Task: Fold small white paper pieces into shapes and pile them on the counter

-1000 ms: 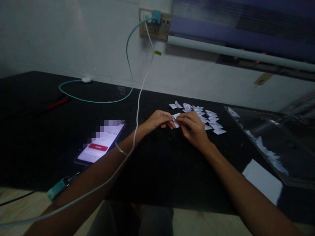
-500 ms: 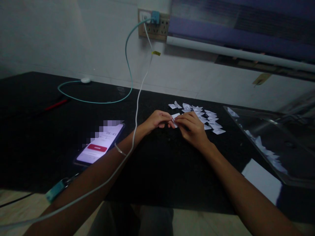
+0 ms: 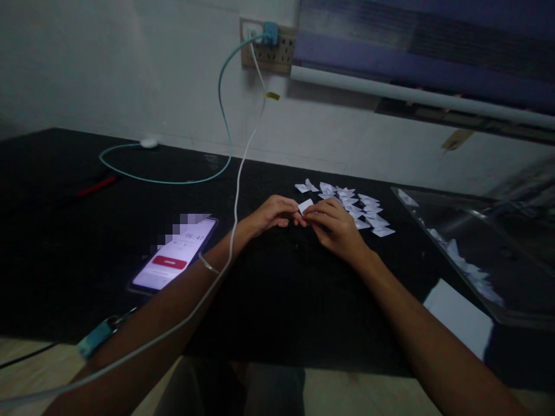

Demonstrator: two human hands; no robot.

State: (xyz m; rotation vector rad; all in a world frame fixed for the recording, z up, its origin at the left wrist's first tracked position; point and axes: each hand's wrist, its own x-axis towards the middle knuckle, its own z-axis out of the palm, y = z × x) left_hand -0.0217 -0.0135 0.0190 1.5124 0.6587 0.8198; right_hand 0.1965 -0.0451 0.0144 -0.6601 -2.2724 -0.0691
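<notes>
1. Centrally, we see a white slip (image 3: 305,206) between the two hands; whether it touches the table (image 3: 299,312) beneath them we cannot tell.
2. At the slip's left edge, the left hand (image 3: 277,212) is narrowed, its bent fingers gripping the paper lightly.
3. At its right corner, the right hand (image 3: 335,224) pinches with thumb and fingertips drawn together.
4. Behind the right hand and to its right, we note folded pieces (image 3: 376,219) in overlapping rows.
5. Nearer than the right hand, well to its right, lies flat paper (image 3: 462,316); left of the left hand, a lit phone (image 3: 182,254).
6. We judge the step to be folding or creasing the slip; its individual folds are too small to read.
7. Next, in our judgement, the work calls for a steady left grip while the right fingertips align and press the edge, gently enough to avoid crumpling it.
</notes>
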